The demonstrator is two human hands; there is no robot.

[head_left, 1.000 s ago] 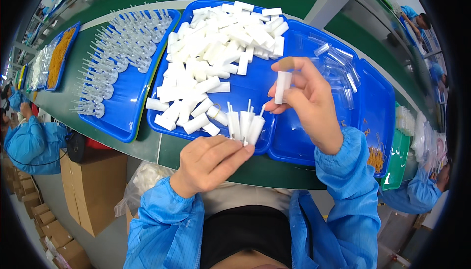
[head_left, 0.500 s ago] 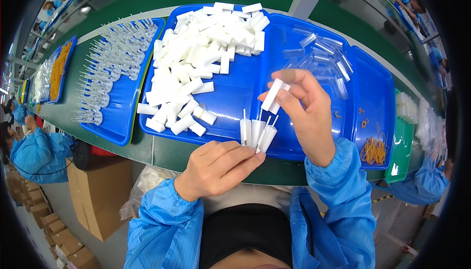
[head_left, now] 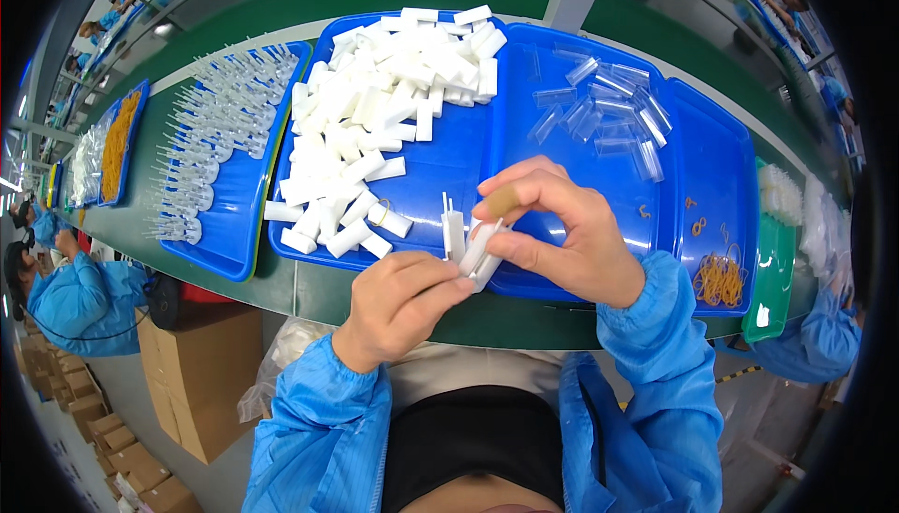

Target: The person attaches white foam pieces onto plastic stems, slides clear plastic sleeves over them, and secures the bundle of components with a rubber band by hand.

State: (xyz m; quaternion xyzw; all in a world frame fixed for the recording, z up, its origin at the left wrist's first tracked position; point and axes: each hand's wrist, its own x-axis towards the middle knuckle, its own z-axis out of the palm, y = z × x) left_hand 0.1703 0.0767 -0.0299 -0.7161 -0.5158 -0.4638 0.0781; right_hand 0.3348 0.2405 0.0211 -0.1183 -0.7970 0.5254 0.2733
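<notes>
My left hand, closed, pinches the lower end of a small cluster of white foam pieces with thin pale stems sticking up out of them. My right hand is closed on a white foam block at the cluster's right side, thumb on the near face and fingers beyond it. A tan cover is on one of my right fingers. Both hands meet above the near edge of the blue trays. My fingers hide the lower ends of the pieces.
A blue tray holds a heap of white foam blocks. Clear tube pieces lie in the tray to its right, yellow rubber bands farther right. Left stands a tray of clear stemmed parts. Co-workers sit at both sides.
My right hand has come down and left, bringing its white foam block against the cluster in my left hand. My left hand and the cluster have shifted slightly left.
</notes>
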